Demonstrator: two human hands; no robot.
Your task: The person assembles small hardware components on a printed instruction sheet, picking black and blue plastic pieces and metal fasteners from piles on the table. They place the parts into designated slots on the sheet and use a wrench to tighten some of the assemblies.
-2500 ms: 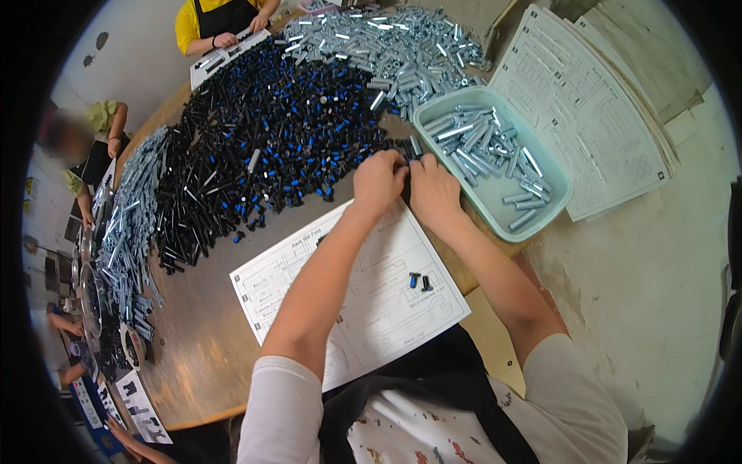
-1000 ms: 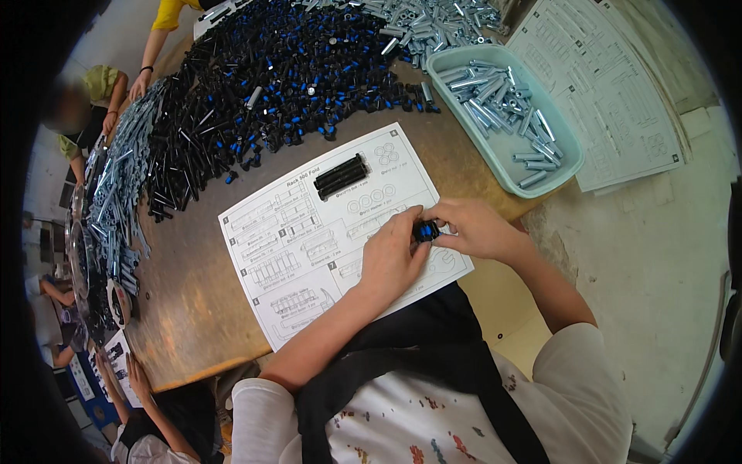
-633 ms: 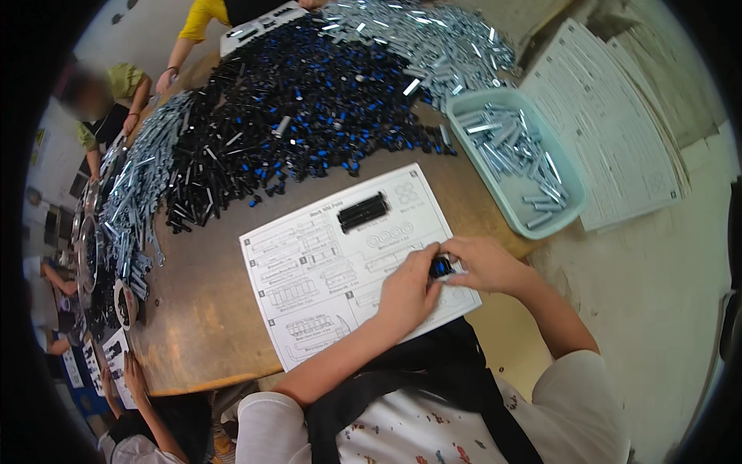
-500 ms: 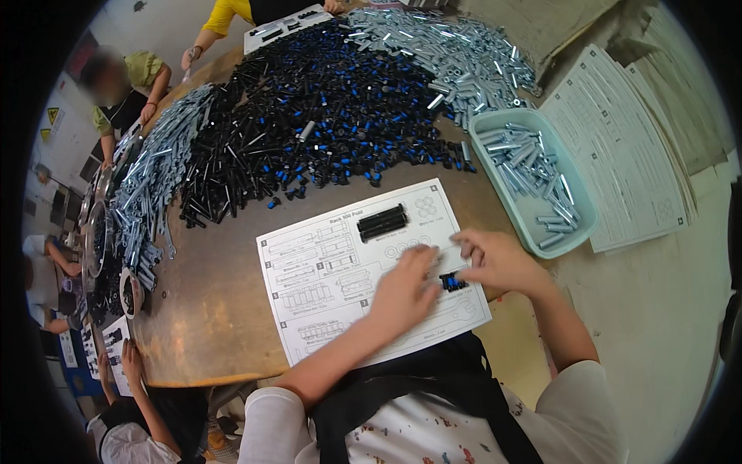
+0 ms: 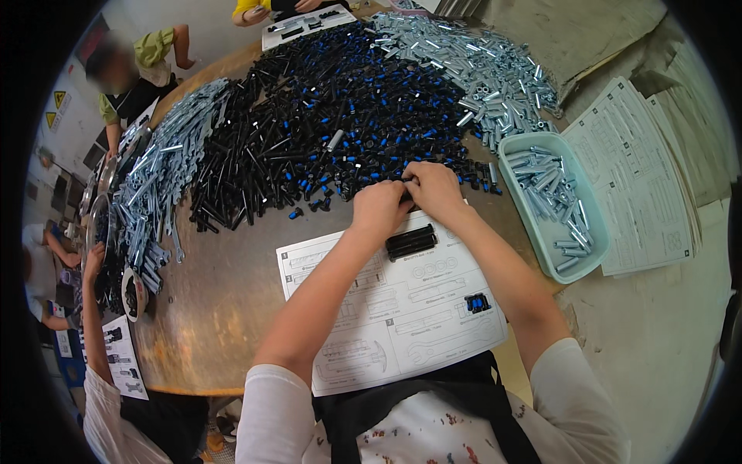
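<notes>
Nearest, against the person's black apron (image 5: 417, 379), a white sheet printed with line drawings of hardware (image 5: 421, 309) lies tilted on the brown, scuffed worktop (image 5: 224, 309). Toward the sheet's right edge sits a small, tight cluster of short black bolts with blue-coated threads (image 5: 477, 302); further up, near its far edge, a bundle of long black cylindrical pieces (image 5: 411, 242) lies side by side. Just past that edge, the left hand (image 5: 379, 207) and the right hand (image 5: 434, 189) meet at the near fringe of a broad heap of black and blue-marked bolts (image 5: 371, 124). Their fingers are bent and close together, fingertips nearly touching (whatever may be pinched there is hidden, so I cannot tell whether either one grips anything). The step in hand looks like picking small parts from this fringe, with some pieces already laid out on the sheet. The next move seems to call for a fingertip pinch and a count kept against the drawings. Right of the hands, a pale green plastic bin (image 5: 550, 259) holds silver metal tubes (image 5: 545, 182); beyond the heap spread more loose silver tubes (image 5: 479, 69), with silver wrenches (image 5: 178, 131) off left. Farthest, a co-worker in yellow sleeves (image 5: 246, 11) is beside another laid-out white sheet (image 5: 308, 28).
</notes>
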